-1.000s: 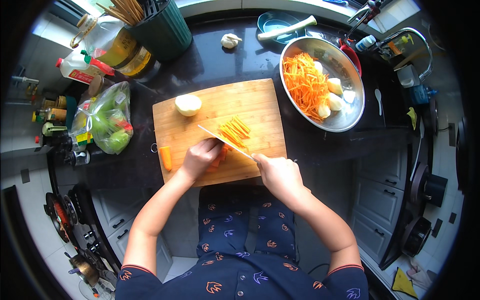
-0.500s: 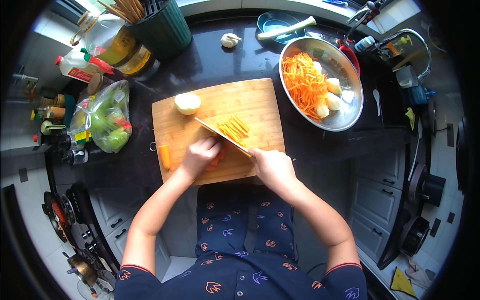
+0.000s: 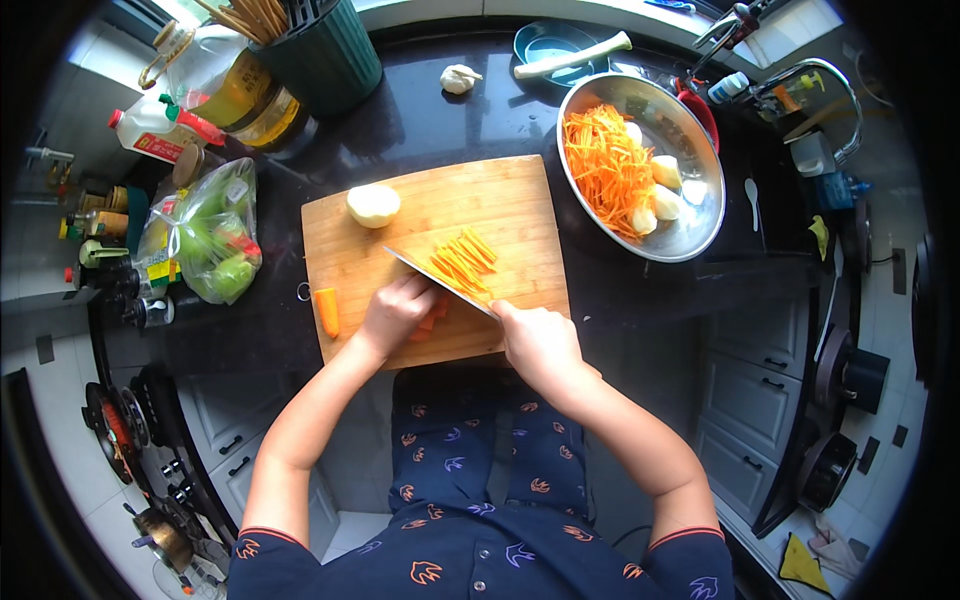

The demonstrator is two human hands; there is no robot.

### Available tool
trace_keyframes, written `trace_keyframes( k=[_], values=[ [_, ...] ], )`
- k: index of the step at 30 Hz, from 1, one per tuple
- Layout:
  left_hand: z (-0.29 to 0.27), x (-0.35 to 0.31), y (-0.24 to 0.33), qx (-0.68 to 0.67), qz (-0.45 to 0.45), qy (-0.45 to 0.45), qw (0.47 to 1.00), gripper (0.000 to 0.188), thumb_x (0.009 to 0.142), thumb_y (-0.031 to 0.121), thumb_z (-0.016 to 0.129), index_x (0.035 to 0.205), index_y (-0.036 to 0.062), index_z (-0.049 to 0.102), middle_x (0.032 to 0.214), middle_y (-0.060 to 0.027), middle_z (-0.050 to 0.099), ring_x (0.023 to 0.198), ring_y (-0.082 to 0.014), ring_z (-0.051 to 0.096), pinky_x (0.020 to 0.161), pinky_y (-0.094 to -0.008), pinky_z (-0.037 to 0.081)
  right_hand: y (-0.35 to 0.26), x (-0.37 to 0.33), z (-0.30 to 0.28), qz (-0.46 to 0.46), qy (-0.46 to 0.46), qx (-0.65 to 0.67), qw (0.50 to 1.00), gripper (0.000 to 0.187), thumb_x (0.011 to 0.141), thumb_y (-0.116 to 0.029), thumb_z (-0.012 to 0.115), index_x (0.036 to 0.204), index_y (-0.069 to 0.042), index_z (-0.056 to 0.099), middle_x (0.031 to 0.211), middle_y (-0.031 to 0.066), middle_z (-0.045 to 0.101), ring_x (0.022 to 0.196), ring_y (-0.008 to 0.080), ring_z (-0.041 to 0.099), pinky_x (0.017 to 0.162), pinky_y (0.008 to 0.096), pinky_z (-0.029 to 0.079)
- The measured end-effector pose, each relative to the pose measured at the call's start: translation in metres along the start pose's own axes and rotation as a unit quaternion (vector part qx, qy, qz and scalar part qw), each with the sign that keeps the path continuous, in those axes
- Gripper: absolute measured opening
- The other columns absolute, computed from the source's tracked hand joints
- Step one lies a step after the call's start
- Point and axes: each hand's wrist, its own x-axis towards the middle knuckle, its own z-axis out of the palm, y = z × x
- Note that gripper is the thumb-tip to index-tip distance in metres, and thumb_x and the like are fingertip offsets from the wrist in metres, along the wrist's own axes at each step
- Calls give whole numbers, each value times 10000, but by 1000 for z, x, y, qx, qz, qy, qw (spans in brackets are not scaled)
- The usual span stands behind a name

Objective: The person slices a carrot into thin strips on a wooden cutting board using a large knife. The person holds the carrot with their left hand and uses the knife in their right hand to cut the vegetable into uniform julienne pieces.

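My right hand [image 3: 541, 345] is closed round the handle of a kitchen knife [image 3: 440, 283], whose blade slants up and left across the wooden cutting board [image 3: 520, 205]. My left hand [image 3: 398, 312], fingers curled, presses on carrot slices [image 3: 428, 326] against the near side of the blade; the hand partly hides them. Beyond the blade lies a small heap of carrot strips [image 3: 463, 260]. A peeled, pale round vegetable [image 3: 374, 206], perhaps a potato, rests at the board's far left. One carrot piece [image 3: 327, 312] sits by the board's left edge.
A steel bowl [image 3: 708, 215] with shredded carrot [image 3: 605, 165] and pale peeled chunks stands right of the board. Garlic [image 3: 460, 79] and a teal bowl [image 3: 530, 45] are behind it. A bag of green vegetables [image 3: 215, 235], an oil jug [image 3: 225, 85] and a utensil holder [image 3: 325, 65] stand left.
The knife and my right hand have shifted slightly toward the left and down. My left hand keeps its hold on the carrot slices.
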Motion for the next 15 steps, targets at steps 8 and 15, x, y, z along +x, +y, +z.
trace_keyframes(
  k=[8,15],
  values=[
    [-1,3,-7,12,15,12,1000,163,716,76,744,869,111,703,859,-35,691,770,-211,696,631,-311,589,11,-3,-9,-31,37,26,999,213,942,-127,596,1130,-111,695,758,192,706,710,385,711,655,493,575],
    [-2,4,-5,14,28,14,999,107,751,86,753,846,109,711,847,-34,699,773,-205,695,636,-310,589,11,-8,-1,-21,10,0,1000,199,946,-149,617,1122,-110,701,746,189,700,701,380,709,634,481,575]
  ],
)
